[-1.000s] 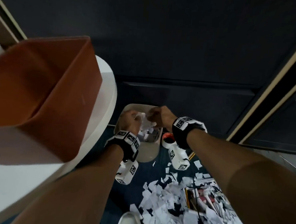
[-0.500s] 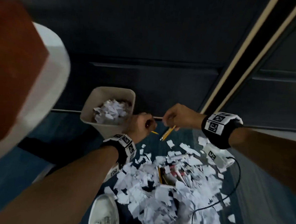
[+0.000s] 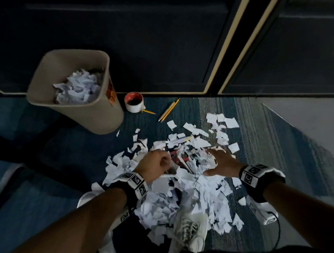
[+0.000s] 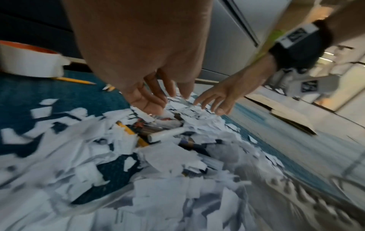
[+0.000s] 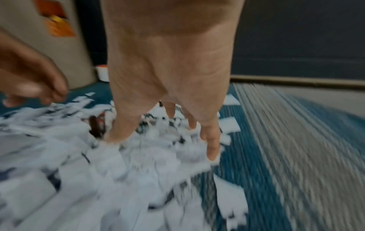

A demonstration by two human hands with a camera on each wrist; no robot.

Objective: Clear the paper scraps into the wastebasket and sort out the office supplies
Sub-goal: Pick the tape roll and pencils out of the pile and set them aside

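Nearest the camera, a white shoe (image 3: 190, 232) stands at the close edge of a heap of paper scraps (image 3: 180, 187) on blue carpet (image 3: 40, 197), its toe partly buried. Both forearms reach down over the heap. The left hand (image 3: 155, 162) hovers at the heap's left side with fingers loosely bent and nothing visibly held, fingertips just above the scraps in the left wrist view. The right hand (image 3: 221, 164) spreads its fingers straight and relaxed, their tips pressing into the paper.

Between the hands, pens and other supplies lie half covered: a white marker (image 4: 166, 135) and a yellow pencil (image 4: 132, 134) poke out, while the red and dark items around them are too blurred and buried to name.

Beyond the heap, loose scraps thin out onto bare carpet. Farther still, two pencils (image 3: 169, 110) lie side by side near a roll of tape (image 3: 134, 102), with another short pencil (image 3: 149, 112) touching the roll. Just left of the tape, the wastebasket (image 3: 96, 112) stands well apart from the heap, already part full of scraps. Dark wall panels (image 3: 148, 37) close the far edge; grey striped carpet (image 3: 278, 143) opens to the right.
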